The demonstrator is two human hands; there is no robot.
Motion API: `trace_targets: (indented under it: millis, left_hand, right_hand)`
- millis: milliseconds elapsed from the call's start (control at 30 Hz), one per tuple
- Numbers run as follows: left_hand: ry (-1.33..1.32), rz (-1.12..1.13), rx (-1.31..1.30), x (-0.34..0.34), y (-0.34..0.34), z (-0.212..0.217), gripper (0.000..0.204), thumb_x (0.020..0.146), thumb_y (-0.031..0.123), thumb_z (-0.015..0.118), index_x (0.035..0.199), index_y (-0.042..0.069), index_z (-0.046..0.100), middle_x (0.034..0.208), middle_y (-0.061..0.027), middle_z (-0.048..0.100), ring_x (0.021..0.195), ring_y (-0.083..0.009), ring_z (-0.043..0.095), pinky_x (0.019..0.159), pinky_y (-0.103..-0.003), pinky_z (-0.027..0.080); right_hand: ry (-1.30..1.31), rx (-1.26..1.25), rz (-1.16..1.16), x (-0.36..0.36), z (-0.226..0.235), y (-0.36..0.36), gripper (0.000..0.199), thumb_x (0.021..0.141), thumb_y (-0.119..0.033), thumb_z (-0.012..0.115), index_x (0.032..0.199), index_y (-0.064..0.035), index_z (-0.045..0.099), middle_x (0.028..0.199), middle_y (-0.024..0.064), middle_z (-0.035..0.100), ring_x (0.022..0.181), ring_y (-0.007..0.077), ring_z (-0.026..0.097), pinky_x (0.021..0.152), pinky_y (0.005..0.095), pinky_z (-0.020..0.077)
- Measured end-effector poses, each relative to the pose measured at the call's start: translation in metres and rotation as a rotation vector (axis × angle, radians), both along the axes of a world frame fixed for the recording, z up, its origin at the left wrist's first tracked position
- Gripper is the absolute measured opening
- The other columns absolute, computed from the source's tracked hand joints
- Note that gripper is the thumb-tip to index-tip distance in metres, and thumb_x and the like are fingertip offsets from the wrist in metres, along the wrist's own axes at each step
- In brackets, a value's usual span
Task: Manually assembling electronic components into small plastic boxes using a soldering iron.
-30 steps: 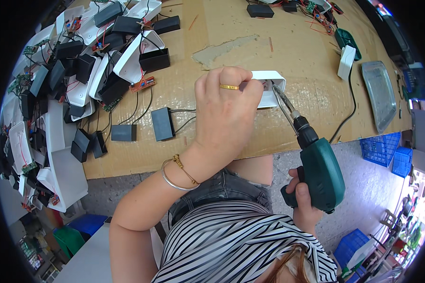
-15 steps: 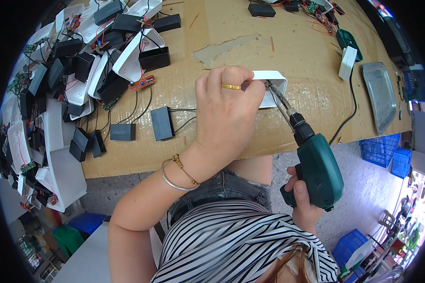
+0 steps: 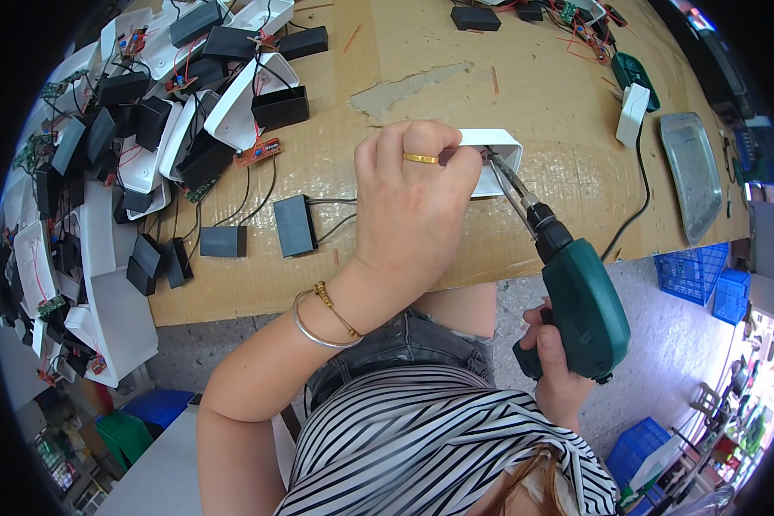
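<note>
Now my left grip [image 3: 413, 206] is clamped on the white case [image 3: 497, 159] at 12 o'clock on the desk [image 3: 421, 64]; my right grip [image 3: 552, 361] wraps the green drill [image 3: 580, 305], whose bit touches the case.

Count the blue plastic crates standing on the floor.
3, perhaps more out of view. Two blue latticed plastic crates sit side by side beyond the table's right end; the third blue crate lies lower right, near the striped shirt.
</note>
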State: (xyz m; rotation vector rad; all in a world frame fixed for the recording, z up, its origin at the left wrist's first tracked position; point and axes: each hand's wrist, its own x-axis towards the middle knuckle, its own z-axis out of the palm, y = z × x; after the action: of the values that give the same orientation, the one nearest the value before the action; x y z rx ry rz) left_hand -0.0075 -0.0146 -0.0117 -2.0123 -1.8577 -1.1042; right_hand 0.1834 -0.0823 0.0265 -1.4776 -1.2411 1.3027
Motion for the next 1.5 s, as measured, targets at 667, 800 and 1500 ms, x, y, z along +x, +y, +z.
trace_targets:
  millis: [667,800,1500]
  left_hand:
    - [0.003,-0.003,0.016,0.000,0.001,0.002,0.011,0.068,0.008,0.057,0.078,0.006,0.059,0.093,-0.0057,0.049,0.091,-0.0252,0.047,0.080,-0.039,0.036]
    - [0.008,-0.002,0.009,-0.001,0.001,0.002,0.012,0.068,0.008,0.057,0.079,0.006,0.060,0.094,-0.0058,0.049,0.090,-0.0252,0.047,0.080,-0.039,0.036]
    - [-0.004,0.006,-0.046,0.001,-0.001,-0.004,0.015,0.071,0.009,0.059,0.085,0.006,0.059,0.096,-0.0065,0.049,0.091,-0.0257,0.047,0.081,-0.040,0.036]
  right_hand:
    - [-0.027,0.169,0.049,0.020,-0.009,-0.013,0.048,0.081,-0.029,0.064,0.113,0.0036,0.050,0.086,0.0111,0.062,0.062,0.0127,0.056,0.060,0.0268,0.0462]
    - [0.006,0.165,-0.012,0.025,-0.011,-0.018,0.054,0.079,-0.034,0.065,0.114,0.0034,0.049,0.087,0.0120,0.062,0.062,0.0133,0.056,0.060,0.0269,0.0463]
    - [0.038,0.161,-0.023,0.023,-0.014,-0.018,0.052,0.079,-0.032,0.066,0.114,0.0029,0.049,0.086,0.0125,0.062,0.062,0.0134,0.056,0.060,0.0271,0.0467]
